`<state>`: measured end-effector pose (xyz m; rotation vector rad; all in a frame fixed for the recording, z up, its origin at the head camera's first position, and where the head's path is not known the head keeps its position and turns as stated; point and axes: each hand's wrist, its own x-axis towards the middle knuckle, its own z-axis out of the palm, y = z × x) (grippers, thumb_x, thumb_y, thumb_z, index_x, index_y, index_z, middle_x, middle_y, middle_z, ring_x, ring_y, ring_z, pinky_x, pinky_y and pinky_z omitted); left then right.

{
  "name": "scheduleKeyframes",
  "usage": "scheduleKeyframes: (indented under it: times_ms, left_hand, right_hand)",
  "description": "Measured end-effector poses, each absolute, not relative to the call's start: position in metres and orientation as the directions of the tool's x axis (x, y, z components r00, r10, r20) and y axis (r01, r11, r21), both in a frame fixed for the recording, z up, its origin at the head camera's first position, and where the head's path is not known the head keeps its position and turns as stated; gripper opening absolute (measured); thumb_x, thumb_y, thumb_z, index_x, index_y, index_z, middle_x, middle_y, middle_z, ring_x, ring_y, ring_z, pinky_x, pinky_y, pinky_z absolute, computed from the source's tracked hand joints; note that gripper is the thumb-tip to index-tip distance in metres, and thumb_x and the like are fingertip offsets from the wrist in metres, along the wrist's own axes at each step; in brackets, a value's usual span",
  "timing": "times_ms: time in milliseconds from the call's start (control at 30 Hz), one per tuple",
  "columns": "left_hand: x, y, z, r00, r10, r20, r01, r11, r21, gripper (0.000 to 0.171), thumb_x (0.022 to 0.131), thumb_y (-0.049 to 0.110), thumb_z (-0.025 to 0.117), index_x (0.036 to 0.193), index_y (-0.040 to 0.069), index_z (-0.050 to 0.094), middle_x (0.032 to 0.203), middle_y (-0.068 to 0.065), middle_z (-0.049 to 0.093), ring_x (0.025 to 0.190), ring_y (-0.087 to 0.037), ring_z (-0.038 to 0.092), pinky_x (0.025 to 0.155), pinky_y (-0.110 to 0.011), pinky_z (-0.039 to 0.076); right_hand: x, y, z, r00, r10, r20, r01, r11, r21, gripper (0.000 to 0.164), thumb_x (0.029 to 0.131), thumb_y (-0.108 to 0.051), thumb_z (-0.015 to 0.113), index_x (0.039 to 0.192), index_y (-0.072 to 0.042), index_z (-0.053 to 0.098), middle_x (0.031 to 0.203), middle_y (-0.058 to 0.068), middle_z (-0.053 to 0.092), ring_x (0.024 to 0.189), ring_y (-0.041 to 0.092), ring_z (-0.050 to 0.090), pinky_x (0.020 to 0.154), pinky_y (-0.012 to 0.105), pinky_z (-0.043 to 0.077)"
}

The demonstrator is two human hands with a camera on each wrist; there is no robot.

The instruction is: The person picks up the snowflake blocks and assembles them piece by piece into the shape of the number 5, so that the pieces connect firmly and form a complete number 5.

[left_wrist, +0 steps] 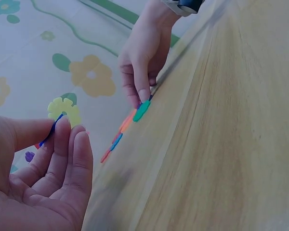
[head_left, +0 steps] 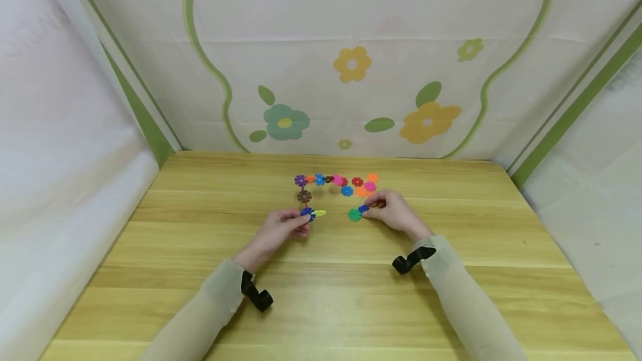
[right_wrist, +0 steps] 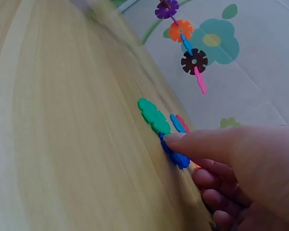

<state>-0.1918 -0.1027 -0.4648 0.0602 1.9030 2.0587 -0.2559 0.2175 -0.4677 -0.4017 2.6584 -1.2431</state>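
My left hand (head_left: 277, 233) pinches a dark blue notched snowflake disc (head_left: 306, 215) between thumb and fingers. A yellow disc (left_wrist: 65, 111) is slotted into it and juts to the right. From the blue disc a linked chain runs back through a brown disc (head_left: 304, 196) to a purple disc (head_left: 300, 180), then right through an orange disc (right_wrist: 181, 30) and a dark brown disc (right_wrist: 194, 61) to a pink disc (head_left: 337, 180). My right hand (head_left: 393, 213) holds a blue disc (right_wrist: 176, 156) low over the table, with a green disc (right_wrist: 154, 116) joined to it.
Beyond my right hand lie more discs: a light blue disc (head_left: 347, 191), a red disc (head_left: 357, 181), a pink disc (head_left: 370, 186) and an orange disc (head_left: 373, 177). The wooden table (head_left: 321, 305) meets a flower-printed cloth wall (head_left: 311, 60) at the back.
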Motion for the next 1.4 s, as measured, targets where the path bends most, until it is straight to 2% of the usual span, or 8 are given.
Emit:
scheduleKeyframes:
  times_ms: [233, 400, 567, 767, 933, 1133, 1400]
  left_hand:
    - [-0.191, -0.103, -0.462, -0.941, 0.272, -0.199, -0.22, -0.047, 0.974, 0.016, 0.102, 0.011, 0.065, 0.103, -0.005, 0.063, 0.107, -0.028, 0.067, 0.093, -0.029, 0.069, 0.087, -0.038, 0.058]
    - [-0.19, -0.102, -0.461, -0.941, 0.279, -0.194, -0.214, -0.044, 0.976, 0.016, 0.102, 0.011, 0.064, 0.103, -0.006, 0.063, 0.107, -0.029, 0.067, 0.094, -0.03, 0.069, 0.087, -0.038, 0.058]
    - [-0.19, -0.103, -0.462, -0.94, 0.28, -0.194, -0.214, -0.04, 0.976, 0.017, 0.102, 0.012, 0.064, 0.103, -0.005, 0.063, 0.107, -0.029, 0.067, 0.094, -0.031, 0.069, 0.086, -0.037, 0.059]
    - [-0.19, -0.104, -0.463, -0.939, 0.299, -0.171, -0.193, -0.047, 0.98, 0.019, 0.102, 0.012, 0.065, 0.104, -0.006, 0.064, 0.108, -0.03, 0.067, 0.095, -0.032, 0.069, 0.087, -0.038, 0.058]
    - [-0.191, -0.104, -0.463, -0.938, 0.31, -0.156, -0.18, -0.053, 0.982, 0.019, 0.102, 0.013, 0.065, 0.105, -0.006, 0.064, 0.108, -0.031, 0.066, 0.096, -0.034, 0.069, 0.086, -0.037, 0.059]
    - [-0.191, -0.103, -0.461, -0.94, 0.304, -0.156, -0.179, -0.049, 0.983, 0.017, 0.102, 0.011, 0.064, 0.104, -0.006, 0.064, 0.108, -0.033, 0.066, 0.097, -0.037, 0.068, 0.085, -0.036, 0.059]
    - [-0.191, -0.103, -0.464, -0.936, 0.325, -0.133, -0.155, -0.043, 0.987, 0.017, 0.103, 0.012, 0.063, 0.102, -0.006, 0.063, 0.106, -0.032, 0.067, 0.095, -0.036, 0.069, 0.085, -0.038, 0.059]
  right_hand:
    - [-0.252, 0.213, -0.466, -0.942, -0.331, -0.055, -0.155, 0.576, -0.802, 0.024, 0.088, -0.014, 0.082, 0.107, -0.005, 0.069, 0.096, 0.007, 0.065, 0.085, 0.024, 0.057, 0.075, 0.034, 0.049]
    - [-0.249, 0.213, -0.466, -0.958, -0.284, -0.028, -0.132, 0.529, -0.838, 0.02, 0.092, -0.016, 0.079, 0.11, -0.008, 0.073, 0.099, 0.004, 0.07, 0.089, 0.021, 0.064, 0.078, 0.034, 0.054]
    - [-0.242, 0.206, -0.458, -0.974, -0.225, -0.005, -0.093, 0.42, -0.903, 0.019, 0.094, -0.021, 0.077, 0.109, -0.009, 0.078, 0.101, 0.004, 0.075, 0.095, 0.025, 0.07, 0.085, 0.043, 0.057]
    - [-0.23, 0.187, -0.448, -0.972, -0.231, -0.04, -0.012, 0.22, -0.975, 0.026, 0.096, -0.018, 0.074, 0.112, 0.003, 0.072, 0.1, 0.013, 0.076, 0.096, 0.036, 0.072, 0.091, 0.052, 0.055]
    - [-0.224, 0.172, -0.45, -0.962, -0.26, -0.081, 0.051, 0.118, -0.992, 0.023, 0.097, -0.013, 0.073, 0.108, 0.006, 0.07, 0.094, 0.015, 0.076, 0.086, 0.029, 0.073, 0.084, 0.046, 0.059]
    - [-0.216, 0.159, -0.452, -0.951, -0.286, -0.115, 0.101, 0.061, -0.993, 0.021, 0.098, -0.012, 0.071, 0.108, 0.006, 0.069, 0.097, 0.017, 0.074, 0.085, 0.026, 0.072, 0.08, 0.037, 0.06]
    - [-0.213, 0.147, -0.458, -0.953, -0.284, -0.101, 0.097, 0.03, -0.995, 0.023, 0.099, -0.013, 0.07, 0.11, 0.007, 0.069, 0.098, 0.017, 0.074, 0.082, 0.024, 0.072, 0.08, 0.04, 0.06]
